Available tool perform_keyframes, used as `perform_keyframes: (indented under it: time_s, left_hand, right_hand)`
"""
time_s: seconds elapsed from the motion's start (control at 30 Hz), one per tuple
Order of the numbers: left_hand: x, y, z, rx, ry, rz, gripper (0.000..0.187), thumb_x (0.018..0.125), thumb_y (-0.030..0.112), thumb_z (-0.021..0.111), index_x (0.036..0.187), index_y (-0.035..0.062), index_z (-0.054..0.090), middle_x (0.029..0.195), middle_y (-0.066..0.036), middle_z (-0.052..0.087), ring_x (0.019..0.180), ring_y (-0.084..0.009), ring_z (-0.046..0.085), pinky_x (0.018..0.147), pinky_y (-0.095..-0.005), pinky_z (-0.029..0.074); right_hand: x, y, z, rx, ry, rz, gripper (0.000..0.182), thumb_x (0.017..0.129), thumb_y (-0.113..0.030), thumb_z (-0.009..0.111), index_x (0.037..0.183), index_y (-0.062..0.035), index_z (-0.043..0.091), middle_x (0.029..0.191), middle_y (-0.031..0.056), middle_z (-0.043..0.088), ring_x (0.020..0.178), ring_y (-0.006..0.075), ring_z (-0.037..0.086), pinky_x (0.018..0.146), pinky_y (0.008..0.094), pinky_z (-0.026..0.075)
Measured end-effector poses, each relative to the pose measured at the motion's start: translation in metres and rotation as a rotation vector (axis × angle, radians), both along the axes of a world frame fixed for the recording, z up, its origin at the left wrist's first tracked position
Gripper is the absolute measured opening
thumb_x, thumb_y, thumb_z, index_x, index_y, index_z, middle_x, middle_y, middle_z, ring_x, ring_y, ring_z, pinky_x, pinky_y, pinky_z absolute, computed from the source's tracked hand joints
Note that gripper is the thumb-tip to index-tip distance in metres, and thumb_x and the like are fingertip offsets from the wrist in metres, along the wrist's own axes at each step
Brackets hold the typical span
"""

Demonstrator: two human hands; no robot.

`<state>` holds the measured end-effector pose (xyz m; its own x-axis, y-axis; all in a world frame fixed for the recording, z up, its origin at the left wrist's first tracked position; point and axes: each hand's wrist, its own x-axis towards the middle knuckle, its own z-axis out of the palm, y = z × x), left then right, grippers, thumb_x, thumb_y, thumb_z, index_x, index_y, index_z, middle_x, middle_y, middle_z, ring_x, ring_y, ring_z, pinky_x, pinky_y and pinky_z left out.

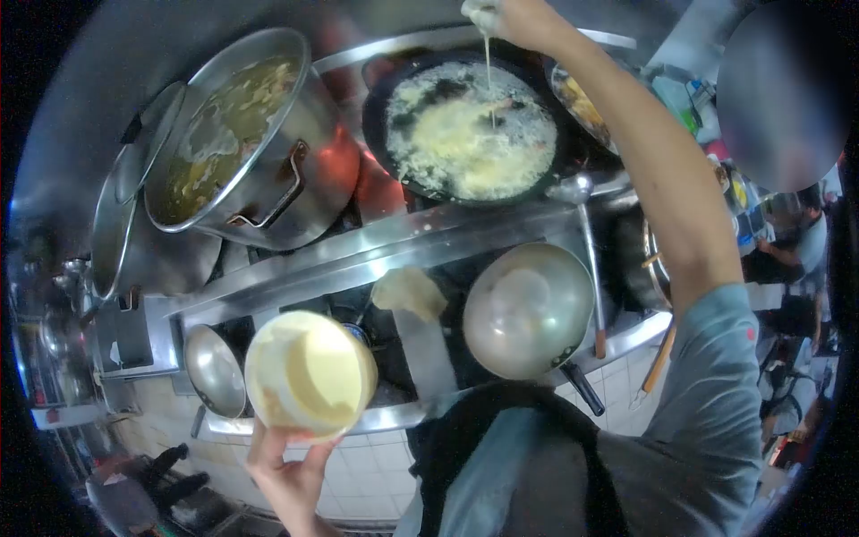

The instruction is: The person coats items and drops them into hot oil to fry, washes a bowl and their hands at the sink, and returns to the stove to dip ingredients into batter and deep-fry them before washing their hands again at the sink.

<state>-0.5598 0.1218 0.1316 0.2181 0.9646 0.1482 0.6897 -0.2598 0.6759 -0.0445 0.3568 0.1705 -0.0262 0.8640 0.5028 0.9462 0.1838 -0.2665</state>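
My left hand (288, 461) grips the lower rim of a pale yellow bowl (268, 362), which is tilted toward me and has creamy batter (327, 385) inside. At the top, my right hand (506, 20) is raised over a wide black wok (376, 134). Its bunched fingers are coated with batter, and a thin stream (489, 76) runs down from them. In the wok, pale yellow batter pieces (456, 134) float in bubbling oil. Part of the right hand's fingertips is cut off by the frame's edge.
A large steel stockpot (304, 201) of broth stands left of the wok. On the nearer burners are a steel pan (528, 309) with a black handle and a smaller pan (215, 371). A ladle (586, 242) lies right. Other people (801, 237) are at far right.
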Motion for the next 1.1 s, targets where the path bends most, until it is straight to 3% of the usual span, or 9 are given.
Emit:
perform_keyframes:
  time_s: [0.27, 0.33, 0.47, 0.53, 0.63, 0.8, 0.97, 1.0, 1.1]
  left_hand:
    - [-0.008, -0.011, -0.001, -0.028, 0.056, 0.004, 0.033, 0.061, 0.005, 0.091, 0.079, 0.0021, 0.064, 0.089, -0.011, 0.071, 0.087, -0.0232, 0.068, 0.079, -0.0340, 0.051]
    - [-0.018, -0.010, 0.000, -0.085, 0.119, -0.094, 0.033, 0.086, 0.025, 0.075, 0.109, 0.0019, 0.067, 0.119, -0.020, 0.066, 0.111, -0.0268, 0.063, 0.092, -0.0394, 0.049]
    - [-0.019, -0.010, -0.001, -0.184, 0.168, -0.105, 0.042, 0.090, 0.028, 0.071, 0.120, -0.0001, 0.062, 0.130, -0.021, 0.061, 0.118, -0.0278, 0.058, 0.099, -0.0438, 0.046]
    - [-0.004, -0.006, -0.003, -0.058, 0.048, 0.012, 0.032, 0.062, 0.008, 0.091, 0.080, 0.0028, 0.065, 0.093, -0.014, 0.071, 0.088, -0.0255, 0.068, 0.077, -0.0351, 0.052]
    - [-0.008, -0.006, -0.025, -0.033, 0.066, -0.047, 0.029, 0.066, 0.011, 0.089, 0.082, 0.0034, 0.067, 0.104, -0.020, 0.070, 0.096, -0.0336, 0.070, 0.078, -0.0381, 0.056]
    - [0.005, -0.006, -0.072, -0.006, -0.050, -0.169, 0.026, 0.067, 0.012, 0.089, 0.080, 0.0047, 0.067, 0.125, -0.025, 0.063, 0.112, -0.0396, 0.065, 0.090, -0.0417, 0.056]
    - [0.008, -0.033, -0.152, 0.029, -0.084, -0.322, 0.027, 0.068, 0.010, 0.088, 0.083, 0.0068, 0.066, 0.139, -0.028, 0.052, 0.125, -0.0422, 0.056, 0.096, -0.0442, 0.054]
    - [0.011, -0.040, -0.165, 0.026, -0.105, -0.333, 0.027, 0.068, 0.009, 0.087, 0.083, 0.0067, 0.065, 0.141, -0.029, 0.050, 0.126, -0.0423, 0.056, 0.097, -0.0436, 0.053]
    - [0.017, -0.055, -0.196, 0.013, -0.149, -0.367, 0.028, 0.067, 0.008, 0.087, 0.084, 0.0065, 0.064, 0.144, -0.028, 0.047, 0.128, -0.0423, 0.054, 0.099, -0.0421, 0.052]
  right_hand:
    - [-0.019, 0.032, 0.036, 0.208, -0.051, 0.102, 0.018, 0.089, -0.017, 0.064, 0.096, -0.0030, 0.072, 0.089, 0.0199, 0.071, 0.085, 0.0340, 0.071, 0.076, 0.0398, 0.055]
    - [-0.026, 0.026, 0.048, 0.242, -0.052, 0.127, 0.018, 0.089, -0.016, 0.064, 0.098, -0.0019, 0.072, 0.090, 0.0187, 0.072, 0.085, 0.0319, 0.071, 0.077, 0.0383, 0.055]
    - [-0.048, 0.000, 0.056, 0.265, -0.008, 0.130, 0.019, 0.089, -0.017, 0.064, 0.098, -0.0023, 0.072, 0.092, 0.0193, 0.072, 0.086, 0.0300, 0.072, 0.077, 0.0372, 0.055]
    - [-0.058, -0.009, 0.035, 0.354, 0.158, 0.089, 0.022, 0.089, -0.018, 0.065, 0.105, -0.0033, 0.072, 0.098, 0.0201, 0.072, 0.086, 0.0242, 0.073, 0.077, 0.0358, 0.055]
    - [0.015, -0.003, -0.151, -0.440, -0.489, 0.075, 0.039, 0.092, -0.019, 0.062, 0.126, -0.0005, 0.060, 0.120, 0.0237, 0.065, 0.115, 0.0378, 0.061, 0.099, 0.0453, 0.048]
    - [0.009, -0.054, -0.136, -0.358, -0.230, 0.064, 0.038, 0.094, -0.015, 0.057, 0.131, -0.0081, 0.062, 0.128, 0.0184, 0.064, 0.118, 0.0321, 0.062, 0.103, 0.0445, 0.049]
    - [-0.078, -0.107, -0.078, -0.329, 0.790, 0.043, 0.039, 0.095, -0.021, 0.064, 0.128, -0.0008, 0.063, 0.124, 0.0115, 0.067, 0.104, 0.0190, 0.067, 0.091, 0.0311, 0.055]
    - [-0.109, -0.124, -0.067, -0.361, 0.700, -0.048, 0.036, 0.095, -0.019, 0.065, 0.127, -0.0018, 0.065, 0.121, 0.0105, 0.067, 0.099, 0.0154, 0.068, 0.086, 0.0268, 0.056]
    - [-0.161, -0.164, -0.102, -0.588, 1.157, 0.191, 0.026, 0.092, -0.015, 0.068, 0.114, -0.0010, 0.067, 0.101, 0.0106, 0.071, 0.089, 0.0161, 0.070, 0.080, 0.0309, 0.059]
